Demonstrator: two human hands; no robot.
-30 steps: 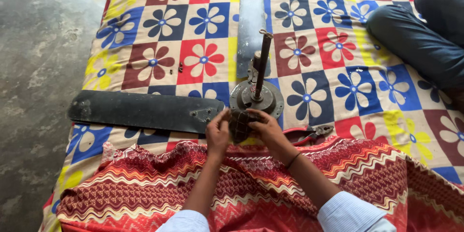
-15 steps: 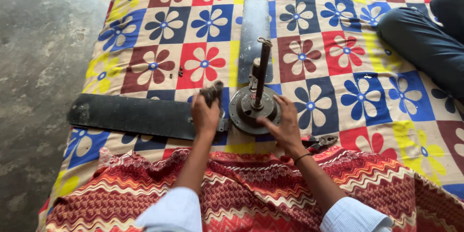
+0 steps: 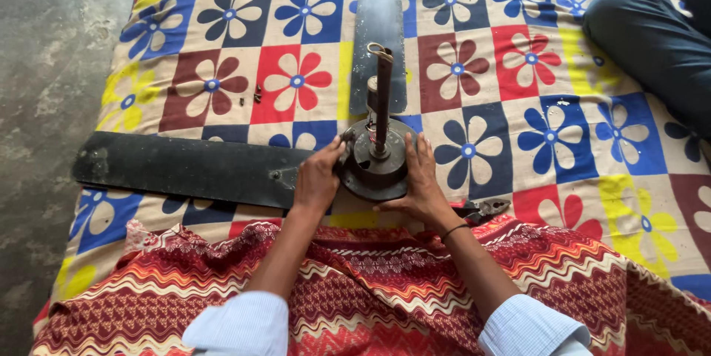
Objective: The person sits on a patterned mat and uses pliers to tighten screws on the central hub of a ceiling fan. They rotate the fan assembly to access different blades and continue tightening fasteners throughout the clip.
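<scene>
A dark ceiling fan motor (image 3: 376, 167) with an upright rusty rod (image 3: 383, 97) stands on a flower-patterned quilt (image 3: 563, 126). My left hand (image 3: 318, 178) grips the motor's left side where the long dark blade (image 3: 185, 167) joins it. Fingers spread, my right hand (image 3: 422, 182) presses flat against the motor's right side. A second blade (image 3: 379, 30) lies on the quilt beyond the motor, pointing away from me.
Pliers (image 3: 485, 209) lie on the quilt just right of my right wrist. Small screws (image 3: 257, 94) sit on the quilt at the left. Another person's jeans-clad leg (image 3: 652, 45) rests at the upper right. A red zigzag cloth (image 3: 370, 282) covers my lap. Bare concrete floor (image 3: 44, 67) lies to the left.
My left hand came down from the blade joint to the motor's left side. My right hand shifted from the motor's near edge up onto its right side.
</scene>
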